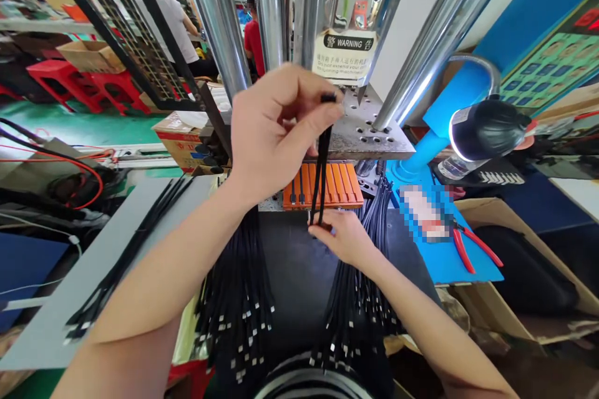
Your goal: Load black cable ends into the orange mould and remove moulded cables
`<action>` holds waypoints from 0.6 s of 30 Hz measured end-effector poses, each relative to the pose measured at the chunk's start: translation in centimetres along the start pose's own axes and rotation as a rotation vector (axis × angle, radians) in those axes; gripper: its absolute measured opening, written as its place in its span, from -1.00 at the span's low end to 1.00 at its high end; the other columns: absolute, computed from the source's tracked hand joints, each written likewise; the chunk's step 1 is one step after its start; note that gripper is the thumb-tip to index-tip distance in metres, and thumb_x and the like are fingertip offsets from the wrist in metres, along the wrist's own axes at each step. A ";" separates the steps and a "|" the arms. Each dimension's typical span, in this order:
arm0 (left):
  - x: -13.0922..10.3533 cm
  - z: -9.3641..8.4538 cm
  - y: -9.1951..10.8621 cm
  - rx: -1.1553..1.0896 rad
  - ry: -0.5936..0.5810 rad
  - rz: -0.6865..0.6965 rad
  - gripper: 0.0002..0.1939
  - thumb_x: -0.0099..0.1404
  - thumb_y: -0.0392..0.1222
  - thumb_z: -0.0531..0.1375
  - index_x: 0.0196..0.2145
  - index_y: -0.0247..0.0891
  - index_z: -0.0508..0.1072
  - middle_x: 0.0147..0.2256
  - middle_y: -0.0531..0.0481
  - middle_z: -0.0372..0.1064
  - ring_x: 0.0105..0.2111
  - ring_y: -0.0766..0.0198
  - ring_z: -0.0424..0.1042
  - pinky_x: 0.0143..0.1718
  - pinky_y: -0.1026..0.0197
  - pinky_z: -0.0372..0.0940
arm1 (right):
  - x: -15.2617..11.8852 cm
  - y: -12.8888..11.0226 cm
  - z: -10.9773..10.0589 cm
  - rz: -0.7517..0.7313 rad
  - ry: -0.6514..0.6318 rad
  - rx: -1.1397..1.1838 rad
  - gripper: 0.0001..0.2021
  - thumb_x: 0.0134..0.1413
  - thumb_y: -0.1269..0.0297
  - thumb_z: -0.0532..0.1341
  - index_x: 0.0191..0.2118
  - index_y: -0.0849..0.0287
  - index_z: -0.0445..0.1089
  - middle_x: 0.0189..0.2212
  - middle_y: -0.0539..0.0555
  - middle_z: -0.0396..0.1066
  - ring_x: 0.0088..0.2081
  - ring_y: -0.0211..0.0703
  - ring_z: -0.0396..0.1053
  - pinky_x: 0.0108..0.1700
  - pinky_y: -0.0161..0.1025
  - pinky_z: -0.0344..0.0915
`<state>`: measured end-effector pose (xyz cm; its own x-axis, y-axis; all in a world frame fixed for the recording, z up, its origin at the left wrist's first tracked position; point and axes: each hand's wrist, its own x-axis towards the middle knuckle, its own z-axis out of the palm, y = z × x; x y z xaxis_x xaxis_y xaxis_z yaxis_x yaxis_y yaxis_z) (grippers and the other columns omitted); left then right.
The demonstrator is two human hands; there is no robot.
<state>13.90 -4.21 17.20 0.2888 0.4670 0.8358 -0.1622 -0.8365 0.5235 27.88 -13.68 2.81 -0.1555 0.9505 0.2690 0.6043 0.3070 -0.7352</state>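
My left hand [281,131] is raised in front of the press, with thumb and fingers pinched on the upper end of a black cable [322,149]. The cable hangs down doubled from it. Lower down, my right hand [344,234] pinches the cable's lower end, where a small metal tip shows. Behind the cable lies an orange slotted fixture [349,184] with black connectors in its left slots. Bundles of black cables with metal ends hang on both sides, a left bundle [238,287] and a right bundle [369,262].
Steel columns [218,19] and a plate with a warning sign [346,53] stand ahead. On the grey board [42,330] at left lie more cables [135,249]. Red-handled pliers [475,249], a lamp [489,128] and a cardboard box [496,318] are at right. Two people sit farther back.
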 end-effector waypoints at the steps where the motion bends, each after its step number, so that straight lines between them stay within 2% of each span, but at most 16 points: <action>1: 0.4 0.0 0.4 0.067 -0.015 0.113 -0.99 0.30 -0.28 0.26 -0.30 -0.22 0.48 -0.39 0.15 0.35 -0.56 0.51 0.38 -0.52 0.39 0.31 | 1.1 0.6 -0.4 0.016 0.021 -0.007 -0.90 0.13 0.42 0.27 -0.42 0.20 0.44 -0.47 0.00 0.43 -0.43 -0.23 0.36 -0.31 -0.34 0.19; 4: 0.4 0.1 0.9 0.222 -0.145 0.391 -0.93 0.28 -0.28 0.28 -0.27 -0.15 0.51 -0.36 0.18 0.41 -0.36 0.41 0.45 -0.28 0.31 0.37 | 4.7 2.1 -1.7 0.083 0.106 0.011 -0.90 0.07 0.41 0.29 -0.45 0.21 0.47 -0.57 -0.06 0.38 -0.52 -0.27 0.28 -0.38 -0.34 0.15; 6: -0.4 0.2 0.3 0.275 -0.150 0.448 -0.94 0.27 -0.29 0.29 -0.30 -0.15 0.51 -0.40 0.17 0.42 -0.35 0.38 0.43 -0.29 0.30 0.37 | 6.3 2.8 -2.4 0.100 0.098 0.036 -0.91 0.05 0.42 0.28 -0.45 0.22 0.47 -0.61 -0.09 0.35 -0.56 -0.29 0.24 -0.42 -0.34 0.13; 9: -1.3 0.0 -1.5 0.337 0.027 0.355 -0.96 0.30 -0.25 0.27 -0.32 -0.15 0.52 -0.47 0.14 0.39 -0.45 0.40 0.37 -0.38 0.28 0.34 | 6.5 2.9 -2.8 0.083 -0.069 0.081 -0.93 0.05 0.43 0.24 -0.39 0.21 0.48 -0.59 -0.10 0.37 -0.55 -0.30 0.27 -0.44 -0.36 0.14; 12: -0.6 0.1 -2.8 0.299 0.174 0.265 -0.97 0.29 -0.22 0.29 -0.29 -0.12 0.54 -0.46 0.12 0.35 -0.51 0.46 0.32 -0.40 0.30 0.31 | 5.0 1.9 -2.7 0.055 -0.231 0.133 -0.81 0.03 0.49 0.17 -0.27 0.18 0.50 -0.50 -0.09 0.44 -0.48 -0.30 0.35 -0.39 -0.37 0.21; 14: 0.6 0.4 -3.1 0.299 0.195 0.253 -0.95 0.29 -0.15 0.28 -0.28 -0.12 0.55 -0.44 0.11 0.33 -0.51 0.46 0.33 -0.41 0.30 0.31 | 4.0 0.9 -2.9 0.034 -0.292 0.206 -0.76 0.00 0.53 0.15 -0.23 0.18 0.49 -0.41 -0.06 0.47 -0.40 -0.28 0.40 -0.34 -0.37 0.26; 16: 1.8 0.9 -3.0 0.381 0.159 0.268 -0.80 0.34 0.00 0.22 -0.30 -0.14 0.54 -0.44 0.09 0.32 -0.44 0.40 0.40 -0.37 0.27 0.33 | 3.6 0.2 -3.3 0.029 -0.342 0.281 -0.78 -0.04 0.54 0.15 -0.28 0.20 0.48 -0.36 -0.02 0.48 -0.37 -0.28 0.41 -0.34 -0.38 0.28; 18: 2.9 1.4 -2.6 0.459 0.108 0.296 -0.66 0.38 0.13 0.12 -0.31 -0.15 0.52 -0.45 0.09 0.31 -0.34 0.33 0.46 -0.29 0.21 0.36 | 3.7 -0.1 -3.8 0.041 -0.387 0.324 -0.86 -0.07 0.50 0.19 -0.34 0.22 0.45 -0.38 0.01 0.47 -0.43 -0.30 0.36 -0.40 -0.39 0.27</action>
<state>16.50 -1.05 18.00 0.1913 0.1995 0.9610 0.2132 -0.9642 0.1577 30.20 -10.43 6.24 -0.4516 0.8917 0.0307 0.3523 0.2098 -0.9121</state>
